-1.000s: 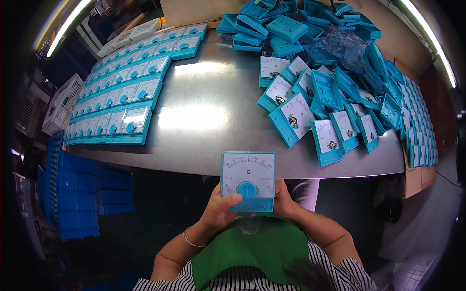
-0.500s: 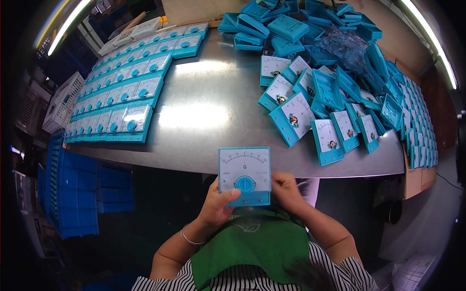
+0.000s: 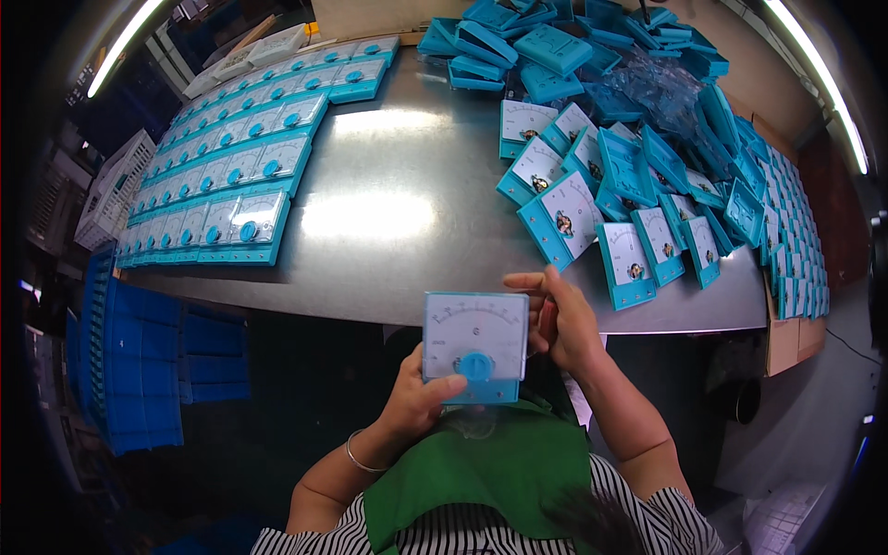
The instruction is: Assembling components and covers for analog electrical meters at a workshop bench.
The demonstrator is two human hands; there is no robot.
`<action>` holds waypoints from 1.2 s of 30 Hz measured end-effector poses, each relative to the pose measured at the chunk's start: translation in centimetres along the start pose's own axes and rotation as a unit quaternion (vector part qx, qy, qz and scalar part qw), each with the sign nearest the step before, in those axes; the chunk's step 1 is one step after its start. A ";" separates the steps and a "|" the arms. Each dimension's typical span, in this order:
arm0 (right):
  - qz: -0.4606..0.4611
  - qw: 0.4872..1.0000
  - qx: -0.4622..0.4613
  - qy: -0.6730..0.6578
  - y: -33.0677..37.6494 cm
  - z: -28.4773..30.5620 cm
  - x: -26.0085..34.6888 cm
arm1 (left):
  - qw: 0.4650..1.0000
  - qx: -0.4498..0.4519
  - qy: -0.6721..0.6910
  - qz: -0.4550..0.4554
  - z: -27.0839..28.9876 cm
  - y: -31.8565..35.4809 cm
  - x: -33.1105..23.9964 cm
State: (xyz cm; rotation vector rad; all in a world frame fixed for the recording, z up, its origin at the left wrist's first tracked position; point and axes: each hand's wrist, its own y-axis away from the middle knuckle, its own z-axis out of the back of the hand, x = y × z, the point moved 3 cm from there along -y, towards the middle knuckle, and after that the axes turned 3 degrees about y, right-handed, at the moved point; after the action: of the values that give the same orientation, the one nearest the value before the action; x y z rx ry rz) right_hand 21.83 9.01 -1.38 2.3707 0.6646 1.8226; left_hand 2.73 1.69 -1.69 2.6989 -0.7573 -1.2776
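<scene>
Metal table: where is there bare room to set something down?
Bare tabletop runs down the middle, between the knobbed meters on the left and the knobless meters on the right. The upper right is crowded with teal casings and plastic wrap.

Left hand (image 3: pixel 413 396) gripping, right hand (image 3: pixel 577 328) raised higher, both arms bent
The left forearm (image 3: pixel 335 474) slants up and inward, bare, its hand closed in a firm hold with the thumb (image 3: pixel 448 387) laid across the front and the other fingers mostly hidden behind; the right forearm (image 3: pixel 627 407), also bare, slants more steeply inward, and the hand above it stands apart from the left one, one digit stretched leftward, another pointing up, the rest bent and partly hidden
</scene>
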 end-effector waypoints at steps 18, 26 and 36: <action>0.368 0.768 0.006 0.524 0.4 1.6 7.9 | 0.958 -0.059 -0.100 -0.264 -0.1 -4.7 -4.1; 0.246 0.559 -0.394 0.687 -7.0 22.0 15.6 | 0.976 -0.014 -0.059 -0.211 -1.2 -3.4 -3.3; 0.159 0.952 0.046 0.257 -1.6 -1.3 8.5 | 0.971 -0.016 0.010 -0.238 2.1 -1.7 -3.0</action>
State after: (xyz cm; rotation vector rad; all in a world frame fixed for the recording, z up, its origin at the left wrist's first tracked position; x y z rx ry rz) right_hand 21.81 13.49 6.17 2.1570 0.4193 2.6473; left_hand 0.22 4.86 -1.38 2.9667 -0.0754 -1.3171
